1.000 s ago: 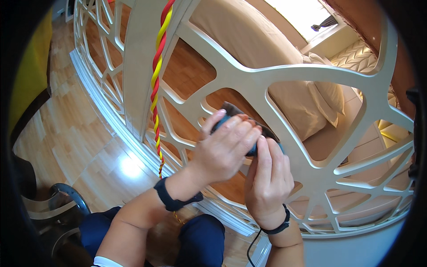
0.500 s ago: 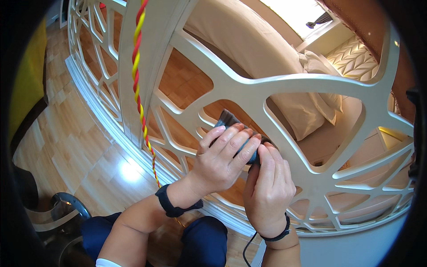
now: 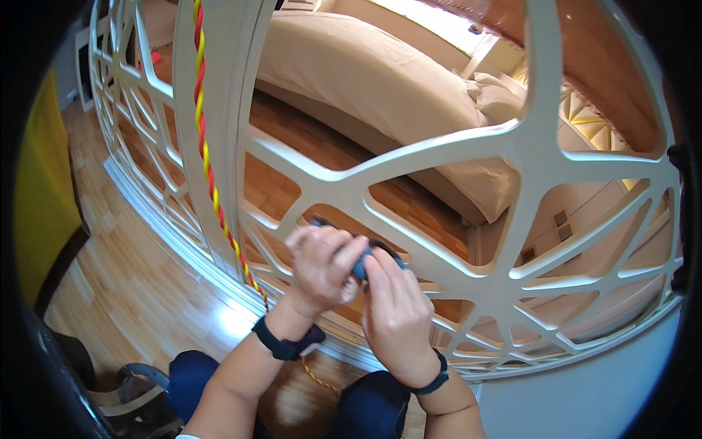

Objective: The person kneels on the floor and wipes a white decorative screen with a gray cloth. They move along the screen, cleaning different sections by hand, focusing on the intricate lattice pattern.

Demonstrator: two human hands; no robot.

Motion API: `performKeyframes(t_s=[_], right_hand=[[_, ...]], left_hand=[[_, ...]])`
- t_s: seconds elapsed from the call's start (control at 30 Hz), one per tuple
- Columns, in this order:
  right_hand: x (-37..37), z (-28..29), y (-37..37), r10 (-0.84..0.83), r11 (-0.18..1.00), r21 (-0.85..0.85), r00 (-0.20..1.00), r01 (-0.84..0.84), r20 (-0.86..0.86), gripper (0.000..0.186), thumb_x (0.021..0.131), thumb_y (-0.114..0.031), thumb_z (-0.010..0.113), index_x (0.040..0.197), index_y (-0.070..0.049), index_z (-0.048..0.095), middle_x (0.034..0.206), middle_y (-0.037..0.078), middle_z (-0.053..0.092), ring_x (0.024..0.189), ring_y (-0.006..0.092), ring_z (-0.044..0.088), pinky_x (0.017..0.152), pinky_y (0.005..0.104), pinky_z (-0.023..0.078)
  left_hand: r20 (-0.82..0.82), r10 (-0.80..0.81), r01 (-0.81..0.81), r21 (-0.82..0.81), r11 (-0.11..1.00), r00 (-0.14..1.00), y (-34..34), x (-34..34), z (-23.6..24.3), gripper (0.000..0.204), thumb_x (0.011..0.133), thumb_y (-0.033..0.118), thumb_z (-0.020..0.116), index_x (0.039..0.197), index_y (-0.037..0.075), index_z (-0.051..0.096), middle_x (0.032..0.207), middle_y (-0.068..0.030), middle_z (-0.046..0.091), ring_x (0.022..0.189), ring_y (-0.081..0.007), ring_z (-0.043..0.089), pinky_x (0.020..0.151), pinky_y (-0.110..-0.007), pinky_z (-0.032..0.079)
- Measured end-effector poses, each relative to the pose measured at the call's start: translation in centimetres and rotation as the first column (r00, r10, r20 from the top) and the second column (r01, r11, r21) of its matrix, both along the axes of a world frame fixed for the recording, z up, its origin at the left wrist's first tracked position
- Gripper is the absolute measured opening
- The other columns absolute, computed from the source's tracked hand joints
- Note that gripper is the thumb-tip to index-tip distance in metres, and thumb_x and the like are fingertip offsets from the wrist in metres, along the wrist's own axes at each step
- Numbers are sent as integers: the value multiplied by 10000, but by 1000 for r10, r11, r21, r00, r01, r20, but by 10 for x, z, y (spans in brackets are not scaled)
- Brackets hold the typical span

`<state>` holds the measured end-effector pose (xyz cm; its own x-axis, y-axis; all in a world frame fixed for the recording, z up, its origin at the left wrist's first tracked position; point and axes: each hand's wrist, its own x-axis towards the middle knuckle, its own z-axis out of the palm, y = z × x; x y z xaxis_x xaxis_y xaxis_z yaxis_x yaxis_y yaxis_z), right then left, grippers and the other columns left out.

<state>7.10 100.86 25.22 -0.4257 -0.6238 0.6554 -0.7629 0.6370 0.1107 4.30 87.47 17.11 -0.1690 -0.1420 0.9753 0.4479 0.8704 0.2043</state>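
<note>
Both of my hands are together in front of a white lattice partition [image 3: 468,276]. Between them is a small, soft-looking dark blue-grey cloth [image 3: 360,269], bunched or folded and partly covered by my fingers. My left hand [image 3: 322,262] is curled over its left part, with some blur on the fingers. Pinching its right end are the fingertips of my right hand [image 3: 398,311]. Whether the cloth touches the lattice behind it I cannot tell.
A red-and-yellow twisted rope [image 3: 207,157] hangs left of my hands, down toward my knees. Behind the lattice stands a bed [image 3: 351,80] with a beige cover. Yellow fabric [image 3: 47,197] hangs at the far left, above the wood-look floor [image 3: 139,271].
My hands and the cloth now appear further left in the picture. My left fingers have curled more tightly. The view has shifted, so more of the bed shows through the lattice.
</note>
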Motion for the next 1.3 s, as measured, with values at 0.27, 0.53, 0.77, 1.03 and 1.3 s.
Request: performKeyframes(t_s=[0.27, 0.53, 0.77, 1.03, 1.3], right_hand=[[11, 51, 0, -52, 962, -274, 984, 3, -170, 409, 731, 70, 660, 1137, 39, 633, 1121, 178, 660, 740, 272, 600, 641, 326, 507], [1, 33, 9, -308, 951, -28, 946, 307, -102, 373, 792, -93, 614, 1145, 25, 638, 1102, 119, 664, 767, 179, 613, 581, 267, 503], [20, 49, 47, -435, 900, -22, 894, 436, -108, 377, 764, -26, 609, 1138, 16, 645, 1088, 126, 670, 778, 197, 638, 608, 282, 522], [-4, 24, -5, -221, 952, -218, 975, 216, 3, 404, 754, 18, 622, 1157, 48, 613, 1123, 189, 655, 903, 297, 673, 750, 355, 557], [20, 41, 57, -353, 934, -75, 934, 349, -47, 393, 746, 52, 600, 1138, 73, 624, 1136, 205, 642, 752, 259, 618, 669, 348, 525]], left_hand=[[-31, 42, -47, -165, 985, 999, -14, 24, 66, 197, 917, 176, 574, 1109, 157, 612, 1214, -38, 667, 1102, -184, 637, 1081, -385, 269], [127, 60, -3, -407, 914, 990, -13, 17, 65, 342, 907, 171, 554, 1232, 144, 660, 1256, -12, 645, 1164, -147, 585, 1110, -380, 226], [251, -163, 243, -333, 911, 954, 44, 12, 80, 343, 907, 145, 530, 1228, 89, 637, 1207, -55, 643, 1140, -185, 603, 1077, -372, 304], [213, 71, 32, -445, 895, 975, -27, 12, 71, 330, 906, 196, 545, 1211, 111, 638, 1168, -26, 651, 1104, -141, 618, 1061, -353, 282], [259, -162, 254, -378, 890, 952, 44, 12, 89, 338, 888, 172, 537, 1195, 76, 638, 1154, -61, 642, 1092, -175, 614, 1046, -357, 343]])
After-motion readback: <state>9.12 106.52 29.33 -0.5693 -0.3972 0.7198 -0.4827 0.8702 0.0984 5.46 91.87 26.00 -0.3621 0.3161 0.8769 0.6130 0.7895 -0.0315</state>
